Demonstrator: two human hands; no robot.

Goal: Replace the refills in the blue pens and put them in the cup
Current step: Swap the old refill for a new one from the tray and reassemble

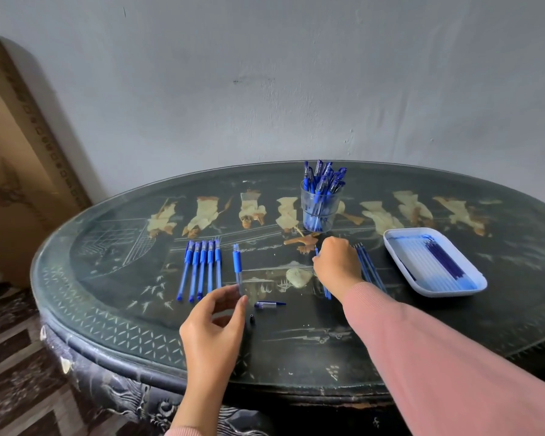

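— Where's the open pen?
— Centre of the frame. The left hand (214, 322) pinches the lower end of its barrel (238, 269) between thumb and fingertips. The barrel's long axis runs almost straight up the frame, with the blue grip toward the top.

— And the other hand?
— The right hand (337, 265), right of centre, is curled knuckles-up around a refill (327, 292). Thin blue ends stick out above and below the fist. The refill also runs up the frame, its top leaning slightly left.

— The loose parts?
— The cap (269, 305) lies crosswise just right of the left fingertips, its clip pointing right. A small black tip (251, 319) sits just below it.

— The other pens?
— Five pens (200, 269) lie in a row left of the barrel, roughly parallel to it, grip ends toward the top. The cup (320, 209) stands upright at upper centre, full of pens.

— Spares?
— Loose refills (368, 265) lie just right of the right hand. More lie in the white tray (438, 292) at the right. Everything sits on the dark table (107, 278).
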